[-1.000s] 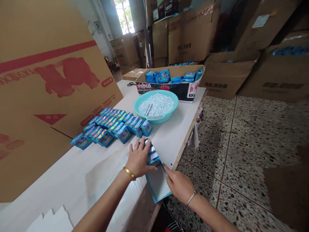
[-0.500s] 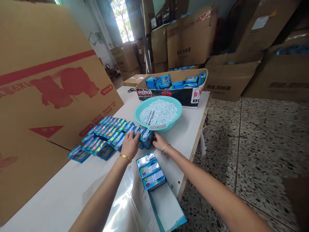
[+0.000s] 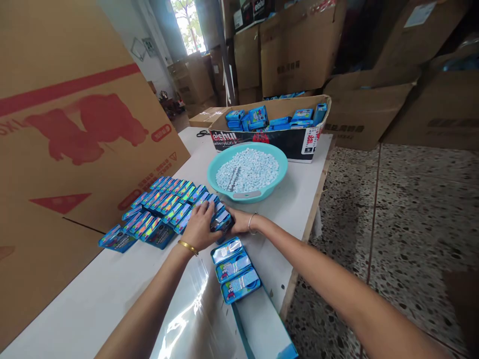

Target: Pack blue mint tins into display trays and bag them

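Several small blue tins stand on edge in a short row between my hands. My left hand lies over the near left side of this row, fingers bent across the tops and thumb against the front. Pressed against its right end is my right hand, its fingertips partly hidden behind the tins. More rows of blue tins stand to the left. Closer to me, a long open carton tray has three tins lying flat at its far end.
Behind my hands stands a turquoise basin of small pale-blue pellets with a strip-like tool. An open box of blue packs is farther back, near scissors. A large carton rises at left; clear plastic covers the near table.
My right hand has shifted slightly left and nearer, and the tins between my hands have come toward me and tilted. The camera view has also moved a little.
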`<state>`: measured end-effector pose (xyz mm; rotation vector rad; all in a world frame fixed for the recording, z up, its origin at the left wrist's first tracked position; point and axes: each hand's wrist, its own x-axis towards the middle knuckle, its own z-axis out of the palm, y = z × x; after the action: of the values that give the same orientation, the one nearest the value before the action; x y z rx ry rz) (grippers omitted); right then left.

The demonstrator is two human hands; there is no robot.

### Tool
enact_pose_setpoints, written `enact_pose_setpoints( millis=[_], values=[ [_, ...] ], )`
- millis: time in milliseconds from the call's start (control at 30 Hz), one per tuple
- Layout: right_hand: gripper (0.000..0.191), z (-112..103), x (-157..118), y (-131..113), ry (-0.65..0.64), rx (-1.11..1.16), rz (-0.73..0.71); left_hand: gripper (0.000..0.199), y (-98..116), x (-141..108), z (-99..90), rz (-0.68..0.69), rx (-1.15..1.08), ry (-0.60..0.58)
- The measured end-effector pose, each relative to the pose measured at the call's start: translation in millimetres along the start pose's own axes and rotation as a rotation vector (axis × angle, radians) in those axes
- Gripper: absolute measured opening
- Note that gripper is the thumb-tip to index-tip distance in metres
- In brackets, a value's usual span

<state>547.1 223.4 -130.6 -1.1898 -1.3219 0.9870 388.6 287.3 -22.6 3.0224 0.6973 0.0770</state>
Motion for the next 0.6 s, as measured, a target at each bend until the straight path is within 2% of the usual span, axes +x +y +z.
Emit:
enact_pose_setpoints(
  millis=[100,200,367,600],
  values=[
    [0.122,2,2,2,0.056,-0.099,0.05,0.098,-6,-2,-2.4,0.034,-0.007,-0.027],
    [0.135,-1,3,0,0.045,-0.211,0.135,0.093,-11,-3,-2.4,0.049,-0.012,-0.034],
    [0.119,-2,-4,-5,-0.039,-0.248,0.089,0.091,-19,-4,5.8,0.093,-0.079,0.024],
    [0.107,9,-13,-1,-0.021,-0.288,0.046,0.091,-13,-17,21.6,0.082,-0.028,0.052]
  ],
)
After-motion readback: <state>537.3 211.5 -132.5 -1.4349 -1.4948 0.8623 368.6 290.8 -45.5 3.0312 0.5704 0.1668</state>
